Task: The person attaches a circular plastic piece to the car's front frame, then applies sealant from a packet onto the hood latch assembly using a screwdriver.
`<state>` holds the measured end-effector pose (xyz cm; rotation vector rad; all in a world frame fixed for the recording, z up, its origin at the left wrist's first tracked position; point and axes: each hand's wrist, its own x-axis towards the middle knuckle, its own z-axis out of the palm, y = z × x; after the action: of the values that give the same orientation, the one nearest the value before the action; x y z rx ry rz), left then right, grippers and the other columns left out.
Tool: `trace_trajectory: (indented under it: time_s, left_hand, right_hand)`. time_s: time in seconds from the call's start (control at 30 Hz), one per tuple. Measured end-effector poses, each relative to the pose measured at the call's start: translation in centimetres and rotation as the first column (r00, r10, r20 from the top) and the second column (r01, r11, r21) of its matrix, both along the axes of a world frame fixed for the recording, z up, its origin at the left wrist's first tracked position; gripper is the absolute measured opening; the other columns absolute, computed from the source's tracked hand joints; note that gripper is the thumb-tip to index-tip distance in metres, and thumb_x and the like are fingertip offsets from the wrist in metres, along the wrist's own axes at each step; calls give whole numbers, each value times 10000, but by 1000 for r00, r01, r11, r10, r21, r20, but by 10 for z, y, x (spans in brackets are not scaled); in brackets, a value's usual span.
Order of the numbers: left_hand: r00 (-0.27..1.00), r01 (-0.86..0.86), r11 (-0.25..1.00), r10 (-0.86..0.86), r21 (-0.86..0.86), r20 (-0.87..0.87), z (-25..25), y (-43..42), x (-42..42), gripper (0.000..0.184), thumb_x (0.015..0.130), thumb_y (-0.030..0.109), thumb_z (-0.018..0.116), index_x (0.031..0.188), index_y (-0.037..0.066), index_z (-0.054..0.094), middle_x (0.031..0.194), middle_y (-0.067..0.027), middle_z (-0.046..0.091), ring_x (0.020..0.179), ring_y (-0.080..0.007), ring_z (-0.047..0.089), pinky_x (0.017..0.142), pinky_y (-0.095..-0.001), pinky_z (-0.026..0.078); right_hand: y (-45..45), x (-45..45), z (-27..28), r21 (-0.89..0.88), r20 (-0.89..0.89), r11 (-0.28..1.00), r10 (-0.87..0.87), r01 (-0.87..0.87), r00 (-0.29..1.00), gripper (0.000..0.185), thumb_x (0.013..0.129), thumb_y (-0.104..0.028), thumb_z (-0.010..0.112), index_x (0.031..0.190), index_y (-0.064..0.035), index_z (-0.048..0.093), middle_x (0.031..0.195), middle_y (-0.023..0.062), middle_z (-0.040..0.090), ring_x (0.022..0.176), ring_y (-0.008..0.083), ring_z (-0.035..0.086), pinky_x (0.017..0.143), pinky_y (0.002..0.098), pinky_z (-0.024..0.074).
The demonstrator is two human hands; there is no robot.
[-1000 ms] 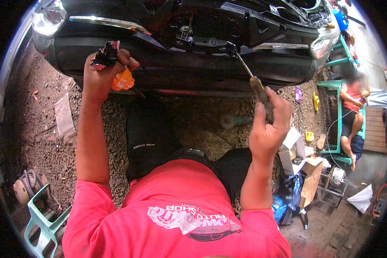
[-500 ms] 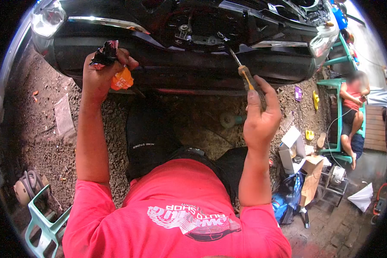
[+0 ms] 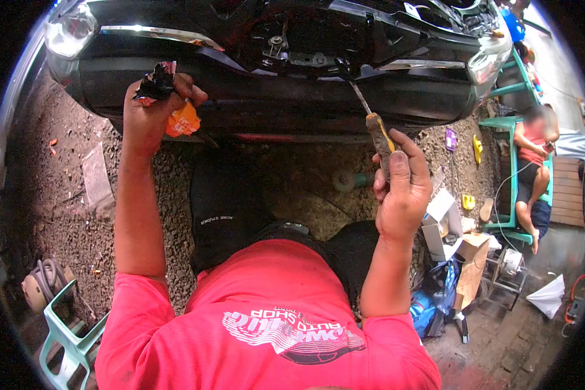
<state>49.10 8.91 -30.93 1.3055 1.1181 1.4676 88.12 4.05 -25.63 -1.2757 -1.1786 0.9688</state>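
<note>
Two bare hands are working at the front of a dark car [image 3: 260, 101]. In the head view, the right hand [image 3: 403, 195] is gripping a screwdriver [image 3: 378, 133] by its handle; the shaft is slanting up toward the front parts, but I cannot tell if the tip is seating. For good control, the wrist should be lining up with the shaft, and the push should be gentle, sparing the bright strip [image 3: 426, 65]. The left hand [image 3: 148, 123] is holding a black wrapper [image 3: 157, 84] and an orange wrapper [image 3: 184, 121].
</note>
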Motion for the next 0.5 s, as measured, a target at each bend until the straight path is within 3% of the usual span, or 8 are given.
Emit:
trace_trajectory:
  time_s: [0.3,0.5]
  left_hand:
    - [998,45,997,-48,61,41,-4,1,-3,276,873,262,816,965,40,681,985,-109,697,893,-304,734,838,-466,595]
    - [999,23,1000,-24,17,41,-4,1,-4,266,833,163,802,1009,11,673,1000,-135,719,903,-313,735,850,-470,595]
  right_hand:
    - [17,6,6,-57,-75,998,3,-7,997,323,1067,-290,591,1263,-45,667,828,28,672,528,21,462,438,186,316]
    - [21,-10,5,-102,-102,995,-24,14,995,315,1086,-290,545,1247,-48,666,798,26,646,516,32,459,426,193,319]
